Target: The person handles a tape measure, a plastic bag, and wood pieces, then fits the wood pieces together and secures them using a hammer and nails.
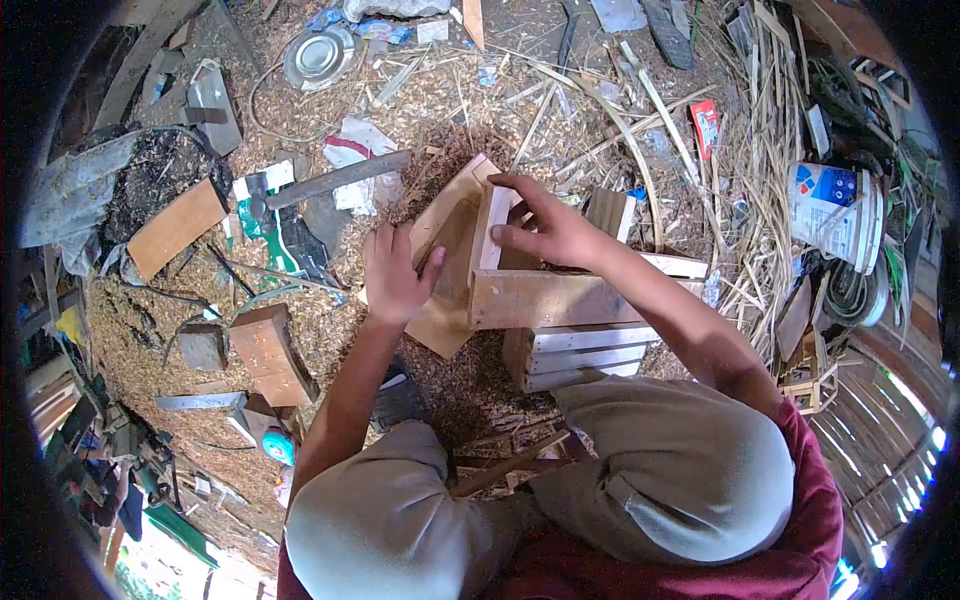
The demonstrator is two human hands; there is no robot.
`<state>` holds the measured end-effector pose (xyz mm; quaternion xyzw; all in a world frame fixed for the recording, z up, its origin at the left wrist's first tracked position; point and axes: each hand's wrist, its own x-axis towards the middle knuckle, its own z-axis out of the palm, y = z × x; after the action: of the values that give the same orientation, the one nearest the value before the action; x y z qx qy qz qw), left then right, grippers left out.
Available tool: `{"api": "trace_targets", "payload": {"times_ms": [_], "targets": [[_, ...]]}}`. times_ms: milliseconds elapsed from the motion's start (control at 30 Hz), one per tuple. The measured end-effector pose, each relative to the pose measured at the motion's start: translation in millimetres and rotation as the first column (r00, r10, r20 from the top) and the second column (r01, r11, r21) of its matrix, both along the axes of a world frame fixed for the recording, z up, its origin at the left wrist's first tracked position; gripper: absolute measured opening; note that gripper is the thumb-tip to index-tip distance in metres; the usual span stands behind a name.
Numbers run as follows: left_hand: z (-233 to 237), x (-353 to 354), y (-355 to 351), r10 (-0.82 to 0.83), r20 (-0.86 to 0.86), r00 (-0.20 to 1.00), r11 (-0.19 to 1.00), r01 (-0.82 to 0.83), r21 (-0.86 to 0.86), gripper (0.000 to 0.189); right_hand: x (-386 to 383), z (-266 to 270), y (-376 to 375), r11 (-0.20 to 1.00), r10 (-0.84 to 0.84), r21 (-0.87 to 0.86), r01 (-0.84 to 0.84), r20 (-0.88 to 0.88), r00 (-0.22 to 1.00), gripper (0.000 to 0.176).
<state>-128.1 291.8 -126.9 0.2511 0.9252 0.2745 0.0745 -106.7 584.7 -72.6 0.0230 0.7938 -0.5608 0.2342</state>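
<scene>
My right hand (545, 232) keeps a pinching grip on the pale slat (489, 240), my left hand (395, 278) lies open on the panel (455, 250); a slip could skew their joint.

hidden: slatted crate (580, 358) partly under wooden box (545, 298) | left hand (395, 275) palm against board (445, 318) | unreadable: bucket (835, 210) label

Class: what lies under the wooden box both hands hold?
A stack of pale wooden slats shows beneath the open wooden box, on sawdust-strewn ground. The box hides whatever is directly below.
</scene>
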Motion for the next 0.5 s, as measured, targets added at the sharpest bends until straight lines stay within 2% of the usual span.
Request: {"api": "trace_targets", "payload": {"times_ms": [167,267,333,367,467,500], "targets": [[1,-2,-2,-0.012,-0.009,1.0,1.0,0.012,0.008,0.055,1,5,-2,0.996,-0.049,-0.067,0.056,0.104,0.993,0.076],[12,0,-6,0.005,-0.024,1.0,1.0,-0.004,0.03,0.056,4,1,-3,0.997,-0.068,-0.02,0.069,0.032,0.997,0.077],[21,8,-13,0.049,-0.093,0.994,0.998,-0.044,0.05,0.054,2,10,-7,0.998,-0.052,0.043,0.047,0.118,0.992,0.072],[25,13,-19,0.058,-0.057,0.997,0.996,-0.054,0.064,0.053,-1,14,-9,0.997,-0.044,0.072,0.033,0.157,0.987,0.069],[37,26,-39,0.074,0.009,0.997,0.991,-0.075,0.11,0.049,2,-10,-11,0.971,-0.147,-0.165,0.174,0.165,0.975,0.07],[41,30,-46,0.072,0.003,0.997,0.989,-0.072,0.129,0.048,-1,-11,-13,0.978,-0.163,-0.105,0.181,0.16,0.973,0.065]]}}
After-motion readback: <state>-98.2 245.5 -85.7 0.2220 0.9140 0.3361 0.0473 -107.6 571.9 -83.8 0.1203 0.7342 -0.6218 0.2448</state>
